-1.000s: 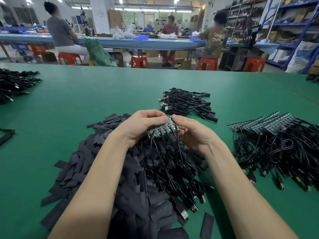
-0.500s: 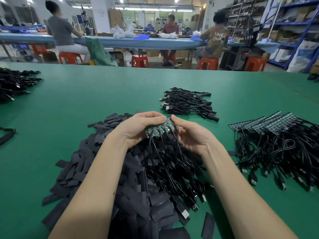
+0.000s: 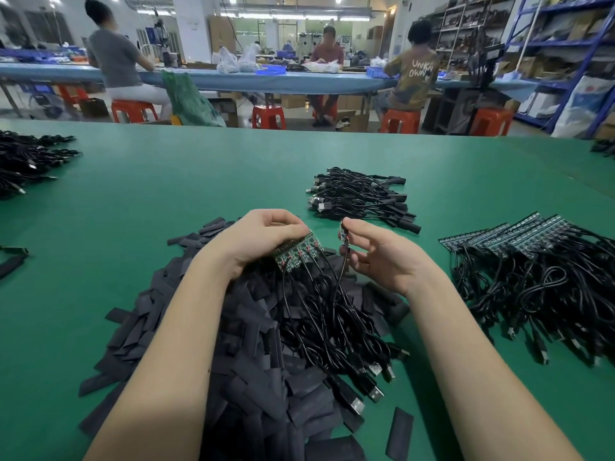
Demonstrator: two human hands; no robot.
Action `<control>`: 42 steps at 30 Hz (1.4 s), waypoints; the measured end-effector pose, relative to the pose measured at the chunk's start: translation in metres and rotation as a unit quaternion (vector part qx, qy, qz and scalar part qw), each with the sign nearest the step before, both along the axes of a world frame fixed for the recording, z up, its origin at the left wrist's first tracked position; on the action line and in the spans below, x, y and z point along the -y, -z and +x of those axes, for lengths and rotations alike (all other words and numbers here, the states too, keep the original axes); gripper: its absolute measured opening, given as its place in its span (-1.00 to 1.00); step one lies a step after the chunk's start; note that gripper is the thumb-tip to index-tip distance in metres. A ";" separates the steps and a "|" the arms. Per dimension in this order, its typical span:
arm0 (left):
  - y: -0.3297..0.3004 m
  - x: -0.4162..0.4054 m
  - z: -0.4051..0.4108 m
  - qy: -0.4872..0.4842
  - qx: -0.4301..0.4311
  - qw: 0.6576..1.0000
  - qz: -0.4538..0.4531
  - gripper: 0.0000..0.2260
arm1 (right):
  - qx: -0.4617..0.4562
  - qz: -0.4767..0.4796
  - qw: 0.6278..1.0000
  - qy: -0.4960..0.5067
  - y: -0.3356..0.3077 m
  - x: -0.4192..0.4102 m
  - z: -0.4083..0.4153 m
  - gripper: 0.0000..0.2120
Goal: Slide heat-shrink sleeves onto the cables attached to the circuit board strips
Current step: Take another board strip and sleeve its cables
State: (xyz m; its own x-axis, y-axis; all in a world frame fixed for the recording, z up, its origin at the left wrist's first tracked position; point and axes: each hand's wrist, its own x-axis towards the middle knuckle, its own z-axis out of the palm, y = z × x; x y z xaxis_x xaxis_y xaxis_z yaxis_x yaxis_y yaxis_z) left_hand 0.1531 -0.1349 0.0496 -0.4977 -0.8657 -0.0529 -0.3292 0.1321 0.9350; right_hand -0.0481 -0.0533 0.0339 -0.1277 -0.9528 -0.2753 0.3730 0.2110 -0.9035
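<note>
Single board (image 3: 343, 235) now in right fingers (image 3: 353, 227)

Green table (image 3: 166, 194) carries sleeve pile (image 3: 206, 344), cable bundle (image 3: 359, 197), board strips with cables (image 3: 519, 254), far-left cables (image 3: 26, 161).

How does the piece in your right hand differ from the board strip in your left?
The single board piece pinched by the right hand is narrow, stands nearly upright and trails one black cable. The board strip gripped by the left hand is wider, lies tilted and trails several cables. The two are held apart. Both are green circuit board with black cables hanging over the heat-shrink sleeve pile.
</note>
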 end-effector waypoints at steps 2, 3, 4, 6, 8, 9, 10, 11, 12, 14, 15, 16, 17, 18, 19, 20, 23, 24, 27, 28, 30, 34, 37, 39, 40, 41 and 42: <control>-0.004 0.000 -0.001 -0.001 0.025 0.999 -0.044 -0.93 | -0.047 -0.005 0.999 0.000 -0.004 0.000 -0.001 -0.92; -0.005 0.000 -0.002 -0.002 0.046 0.996 -0.080 -0.94 | -0.069 -0.009 0.998 -0.003 -0.006 0.000 -0.001 -0.87; -0.006 -0.001 -0.005 -0.009 0.071 0.989 -0.126 -0.95 | -0.084 -0.017 0.996 -0.006 -0.008 0.000 -0.001 -0.84; -0.008 -0.004 -0.011 -0.028 0.081 0.977 -0.196 -0.97 | -0.083 -0.040 0.996 -0.012 -0.013 0.000 0.000 -0.81; -0.009 -0.007 -0.018 0.000 0.025 0.985 -0.171 -0.97 | -0.046 -0.063 0.997 0.001 -0.016 0.001 0.002 -0.81; -0.009 -0.011 -0.021 0.033 -0.016 0.992 -0.121 -0.96 | -0.022 -0.071 0.997 0.013 -0.018 0.001 0.003 -0.83; -0.009 -0.014 -0.024 0.065 -0.056 0.994 -0.067 -0.95 | 0.000 -0.078 0.997 0.025 -0.020 0.002 0.003 -0.86; -0.010 -0.017 -0.027 0.089 -0.088 0.992 -0.027 -0.94 | 0.016 -0.082 0.996 0.035 -0.021 0.002 0.004 -0.89; -0.009 -0.020 -0.030 0.100 -0.116 0.988 -0.004 -0.94 | 0.028 -0.084 0.995 0.042 -0.022 0.002 0.005 -0.90; -0.007 -0.023 -0.035 0.085 -0.159 0.983 0.014 -0.95 | 0.043 -0.084 0.994 0.052 -0.022 0.002 0.005 -0.90; -0.006 -0.023 -0.036 0.070 -0.172 0.982 0.023 -0.97 | 0.041 -0.086 0.994 0.053 -0.022 0.002 0.004 -0.90; -0.005 -0.023 -0.037 0.055 -0.177 0.982 0.032 -0.97 | 0.029 -0.088 0.994 0.052 -0.021 0.002 0.003 -0.91; -0.004 -0.023 -0.038 0.043 -0.178 0.982 0.042 -0.96 | 0.002 -0.088 0.995 0.050 -0.020 0.002 0.002 -0.90; -0.003 -0.022 -0.038 0.034 -0.179 0.982 0.055 -0.95 | -0.040 -0.084 0.995 0.048 -0.018 0.001 0.000 -0.89; -0.002 -0.022 -0.037 0.026 -0.183 0.980 0.070 -0.94 | -0.098 -0.075 0.991 0.045 -0.016 0.000 -0.003 -0.87; -0.001 -0.020 -0.036 0.016 -0.189 0.978 0.087 -0.94 | -0.175 -0.060 0.982 0.038 -0.014 -0.001 -0.006 -0.86; 0.001 -0.017 -0.035 -0.004 -0.207 0.968 0.139 -0.93 | -0.418 -0.005 0.907 -0.043 -0.009 -0.006 -0.016 -0.91; 0.001 -0.017 -0.035 -0.006 -0.211 0.966 0.151 -0.94 | -0.465 0.012 0.881 -0.082 -0.009 -0.008 -0.017 -0.91; 0.003 -0.017 -0.037 -0.012 -0.201 0.969 0.142 -0.95 | -0.494 0.036 0.857 -0.143 -0.007 -0.008 -0.016 -0.88; 0.004 -0.017 -0.038 -0.012 -0.189 0.973 0.131 -0.95 | -0.492 0.030 0.858 -0.144 -0.005 -0.007 -0.015 -0.88; 0.006 -0.017 -0.040 -0.010 -0.170 0.979 0.114 -0.94 | -0.494 0.016 0.859 -0.131 -0.001 -0.004 -0.012 -0.91; 0.007 -0.019 -0.044 -0.015 -0.171 0.979 0.108 -0.88 | -0.481 0.012 0.870 -0.103 0.000 -0.003 -0.011 -0.95; 0.007 -0.021 -0.045 -0.007 -0.178 0.979 0.104 -0.88 | -0.457 0.009 0.887 -0.064 -0.001 -0.004 -0.012 -0.93; 0.007 -0.022 -0.045 -0.005 -0.180 0.978 0.101 -0.88 | -0.389 -0.012 0.921 -0.021 -0.002 -0.003 -0.010 -0.91; 0.007 -0.023 -0.045 -0.005 -0.181 0.978 0.099 -0.88 | -0.347 -0.028 0.937 0.002 -0.003 -0.003 -0.010 -0.91; 0.007 -0.023 -0.045 -0.004 -0.182 0.978 0.098 -0.88 | -0.300 -0.048 0.952 0.022 -0.005 -0.003 -0.009 -0.92; 0.007 -0.024 -0.045 -0.003 -0.185 0.978 0.098 -0.87 | -0.251 -0.068 0.965 0.037 -0.007 -0.003 -0.009 -0.94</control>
State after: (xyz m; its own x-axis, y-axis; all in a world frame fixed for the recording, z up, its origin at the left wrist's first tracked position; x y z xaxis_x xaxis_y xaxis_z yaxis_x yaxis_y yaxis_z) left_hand 0.1078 -0.1111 0.0427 -0.5093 -0.8599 -0.0353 0.0357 -0.0620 0.9974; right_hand -0.0572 -0.0507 0.0405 -0.2822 -0.9588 -0.0337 -0.1102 0.0673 -0.9916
